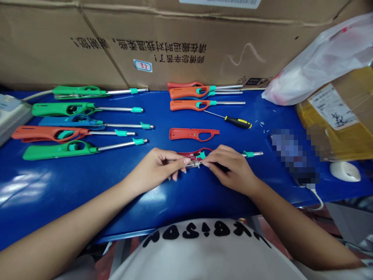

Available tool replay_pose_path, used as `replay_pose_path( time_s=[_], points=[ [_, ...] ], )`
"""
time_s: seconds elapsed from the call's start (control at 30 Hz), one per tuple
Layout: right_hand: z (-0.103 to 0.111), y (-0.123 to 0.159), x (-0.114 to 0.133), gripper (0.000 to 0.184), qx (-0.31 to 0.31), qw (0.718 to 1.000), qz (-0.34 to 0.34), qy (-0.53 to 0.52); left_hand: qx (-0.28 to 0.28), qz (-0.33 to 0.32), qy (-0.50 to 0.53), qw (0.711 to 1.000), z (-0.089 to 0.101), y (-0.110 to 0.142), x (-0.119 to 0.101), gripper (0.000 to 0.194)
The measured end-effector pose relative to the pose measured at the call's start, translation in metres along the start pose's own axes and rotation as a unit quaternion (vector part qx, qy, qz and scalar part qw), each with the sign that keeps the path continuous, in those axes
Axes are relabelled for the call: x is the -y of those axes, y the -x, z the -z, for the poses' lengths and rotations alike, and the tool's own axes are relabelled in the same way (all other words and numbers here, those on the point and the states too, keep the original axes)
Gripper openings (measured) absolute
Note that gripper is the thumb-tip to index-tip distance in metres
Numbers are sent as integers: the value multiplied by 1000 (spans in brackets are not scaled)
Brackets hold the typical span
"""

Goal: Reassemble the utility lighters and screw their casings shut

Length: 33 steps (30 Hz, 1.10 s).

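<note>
Left hand [159, 165], right hand [233, 167] pinch-tight on clear tube [192, 165], blue table [177, 202] below, carton [233, 33] behind

White reflections [21, 190] shine on the blue tabletop [96, 179].

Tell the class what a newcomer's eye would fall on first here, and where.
The bright lighters stand out first: green, blue and orange ones lined up on the left of the shiny blue table. Next come the two hands at the centre, the left hand holding a small clear part, the right hand at its end. Behind them looms a big cardboard box with upside-down print.
</note>
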State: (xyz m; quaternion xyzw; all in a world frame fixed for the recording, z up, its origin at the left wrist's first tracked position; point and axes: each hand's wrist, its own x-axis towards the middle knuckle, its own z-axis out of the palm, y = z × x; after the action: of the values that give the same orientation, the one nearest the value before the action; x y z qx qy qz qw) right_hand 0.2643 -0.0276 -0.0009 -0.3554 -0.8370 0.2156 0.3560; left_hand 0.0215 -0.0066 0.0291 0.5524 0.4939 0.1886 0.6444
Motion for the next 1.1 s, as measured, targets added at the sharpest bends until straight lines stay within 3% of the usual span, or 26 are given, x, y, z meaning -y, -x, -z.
replay_pose_path(
  time_s=[0.87,1.1],
  points=[
    [-1,2,-1,11,3,1000,-2,2,-9,-8,-26,1000,-2,0,1,31],
    [1,1,5,6,1,998,-35,43,-4,-22,-25,999,-3,0,4,31]
  ],
)
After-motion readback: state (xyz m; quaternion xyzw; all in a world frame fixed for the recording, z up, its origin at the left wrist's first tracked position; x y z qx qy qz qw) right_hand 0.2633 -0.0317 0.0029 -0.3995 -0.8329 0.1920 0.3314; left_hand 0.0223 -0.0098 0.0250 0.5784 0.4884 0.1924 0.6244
